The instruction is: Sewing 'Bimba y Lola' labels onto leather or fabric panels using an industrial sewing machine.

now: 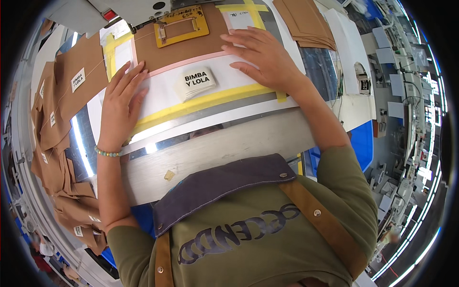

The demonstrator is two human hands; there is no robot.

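A flat brown fabric panel (201,48) lies beneath the sewing machine head (148,9), against a pink strip (191,63). On the panel sits a yellow template frame (198,34) with a rectangular opening, close to the needle. My left hand (122,100) rests with fingers stretched out at the panel's near left corner. My right hand (263,60) lies flat, its fingers spread over the panel's right edge and the white sheet. Between my hands is a small stack of white printed labels (197,82). Neither hand holds anything.
Brown panels with sewn-on white labels (78,80) hang in a pile at the left. More brown pieces (306,21) are stacked at the far right. Yellow tape (201,104) borders the white sheet. A blue bin (362,146) stands at the right, below table level.
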